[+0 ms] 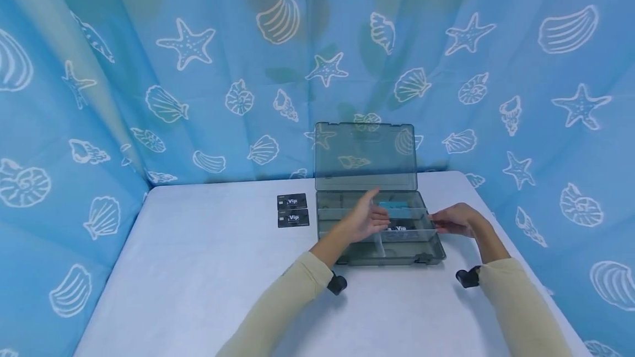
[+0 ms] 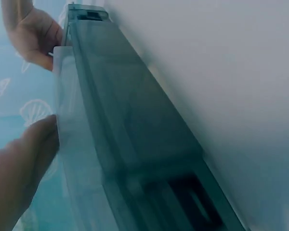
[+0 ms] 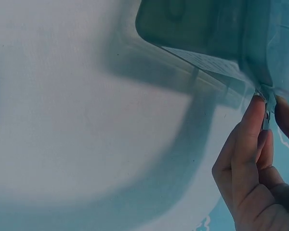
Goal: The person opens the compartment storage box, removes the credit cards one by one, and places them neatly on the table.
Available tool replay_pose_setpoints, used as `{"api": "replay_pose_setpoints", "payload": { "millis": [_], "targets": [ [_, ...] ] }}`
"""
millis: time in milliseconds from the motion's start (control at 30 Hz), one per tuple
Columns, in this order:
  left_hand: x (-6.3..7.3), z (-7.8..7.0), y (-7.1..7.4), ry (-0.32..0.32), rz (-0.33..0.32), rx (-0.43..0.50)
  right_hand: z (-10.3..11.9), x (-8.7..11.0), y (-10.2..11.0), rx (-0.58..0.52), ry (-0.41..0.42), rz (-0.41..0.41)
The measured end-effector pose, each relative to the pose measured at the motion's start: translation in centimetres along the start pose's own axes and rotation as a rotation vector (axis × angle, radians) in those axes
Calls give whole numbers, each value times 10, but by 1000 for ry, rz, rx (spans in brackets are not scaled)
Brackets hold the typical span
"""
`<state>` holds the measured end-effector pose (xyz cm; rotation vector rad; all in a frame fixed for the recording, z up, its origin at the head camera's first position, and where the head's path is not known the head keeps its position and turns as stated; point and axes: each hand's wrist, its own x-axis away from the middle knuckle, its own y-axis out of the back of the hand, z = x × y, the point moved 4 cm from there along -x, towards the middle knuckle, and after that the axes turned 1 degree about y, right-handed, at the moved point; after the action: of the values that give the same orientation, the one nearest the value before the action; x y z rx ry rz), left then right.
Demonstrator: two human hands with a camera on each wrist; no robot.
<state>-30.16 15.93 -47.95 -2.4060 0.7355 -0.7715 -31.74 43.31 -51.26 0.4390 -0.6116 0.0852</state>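
Note:
A grey see-through plastic case (image 1: 382, 261) stands on the table with its lid (image 1: 367, 158) raised at the back. Across the case sits a clear tray (image 1: 419, 234), lifted above the front wall in the left wrist view. A black "Vip" card (image 1: 401, 228) and a blue card (image 1: 394, 205) show inside. My left hand (image 1: 364, 222) reaches over the tray, fingers straight and thumb up, fingertips by the black card. At the case's right end, my right hand (image 1: 456, 219) pinches a small tab (image 3: 267, 118) at the rim between thumb and fingers.
Two more black "Vip" cards, a rear one (image 1: 292, 201) and a front one (image 1: 294, 218), lie just left of the case. The white table (image 1: 198, 269) is bordered by a blue shell-patterned curtain (image 1: 223, 70). A latch (image 1: 424, 258) marks the case's front right.

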Motion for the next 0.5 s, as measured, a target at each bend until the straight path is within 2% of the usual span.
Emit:
{"api": "replay_pose_setpoints", "payload": {
  "millis": [100, 233, 333, 500],
  "targets": [
    [-14, 4, -8, 95, -58, 115, -4, 1, -1, -2, -1, -10],
    [-28, 4, -15, 162, -132, 143, -6, 5, -2, 23, -16, -27],
    [-36, 5, -16, 202, -126, 156, -2, 7, -1, 42, -20, -36],
    [-44, 9, -13, 236, -86, 239, 2, 8, 2, 28, 0, -34]
  ]
}}
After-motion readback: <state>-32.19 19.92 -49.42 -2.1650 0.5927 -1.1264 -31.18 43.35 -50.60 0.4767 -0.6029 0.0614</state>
